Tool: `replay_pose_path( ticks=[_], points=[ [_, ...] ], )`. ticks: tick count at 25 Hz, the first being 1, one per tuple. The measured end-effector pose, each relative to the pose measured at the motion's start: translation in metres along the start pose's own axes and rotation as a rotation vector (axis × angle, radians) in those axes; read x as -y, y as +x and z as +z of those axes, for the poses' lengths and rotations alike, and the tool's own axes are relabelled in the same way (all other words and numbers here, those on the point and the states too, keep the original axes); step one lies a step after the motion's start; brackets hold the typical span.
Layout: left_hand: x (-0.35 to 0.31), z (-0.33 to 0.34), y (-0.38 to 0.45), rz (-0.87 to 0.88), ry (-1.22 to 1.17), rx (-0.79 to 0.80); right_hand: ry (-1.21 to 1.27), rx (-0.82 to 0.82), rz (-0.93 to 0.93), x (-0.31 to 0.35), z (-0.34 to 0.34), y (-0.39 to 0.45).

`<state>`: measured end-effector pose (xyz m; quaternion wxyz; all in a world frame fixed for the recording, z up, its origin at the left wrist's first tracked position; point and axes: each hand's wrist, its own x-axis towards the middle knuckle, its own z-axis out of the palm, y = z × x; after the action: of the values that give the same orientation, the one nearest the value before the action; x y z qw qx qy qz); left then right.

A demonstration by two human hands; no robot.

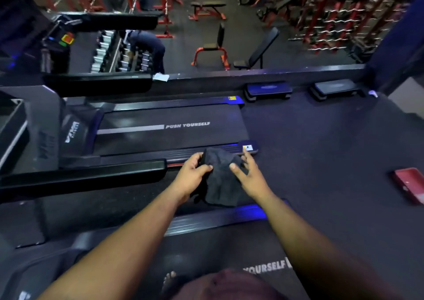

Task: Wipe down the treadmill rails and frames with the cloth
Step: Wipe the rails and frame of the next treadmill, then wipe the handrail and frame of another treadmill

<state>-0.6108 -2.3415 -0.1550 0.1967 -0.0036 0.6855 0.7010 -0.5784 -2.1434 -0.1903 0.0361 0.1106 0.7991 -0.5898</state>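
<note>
Both hands are stretched forward, holding a dark cloth (220,180) between them in the air. The left hand (191,177) grips the cloth's left edge, thumb on top and fingers curled round the fabric. The right hand (249,177) holds the right edge with its thumb pressed onto the cloth and its fingers spread loosely behind. The cloth hangs bunched and crumpled, in front of the near side rail (206,153) of a black treadmill (169,127) whose belt reads "PUSH YOURSELF". A black padded handrail (91,176) runs in from the left, ending just left of the left hand. Below the arms lies a second treadmill deck (229,249), with a blue-lit edge strip, part of the same slogan and bare toes showing. To the right, on the dark floor (321,162), lies a red object (410,185). Farther back sit two aerobic steps (267,90), then red-framed benches (212,52), and a person (149,45) bending over a dumbbell rack (107,52).
</note>
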Motion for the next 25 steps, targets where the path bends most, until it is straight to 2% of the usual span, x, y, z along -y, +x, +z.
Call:
replay_pose_path(
  ticks=[2,4,8,12,17,21,25],
  points=[
    [-0.012,0.052,0.004,-0.018,-0.055,0.007,0.196,0.04,0.137,-0.021,-0.047,-0.003],
    [-0.023,0.116,0.015,-0.014,-0.056,0.04,0.342,0.013,0.116,-0.037,-0.103,-0.009],
    [-0.028,0.23,0.039,0.003,0.019,0.143,0.5,-0.24,0.037,-0.051,-0.209,-0.031],
    [-0.023,0.333,0.067,0.04,0.188,0.361,0.447,-0.446,0.021,-0.073,-0.304,-0.052],
    [-0.025,0.463,0.114,0.092,0.196,0.472,0.398,-0.72,0.017,-0.097,-0.412,-0.059],
    [-0.032,0.538,0.169,0.1,0.145,0.503,0.306,-0.846,0.026,-0.104,-0.485,-0.019],
    [-0.038,0.582,0.221,0.137,0.16,0.481,0.266,-0.835,0.034,-0.105,-0.541,0.032]
  ],
)
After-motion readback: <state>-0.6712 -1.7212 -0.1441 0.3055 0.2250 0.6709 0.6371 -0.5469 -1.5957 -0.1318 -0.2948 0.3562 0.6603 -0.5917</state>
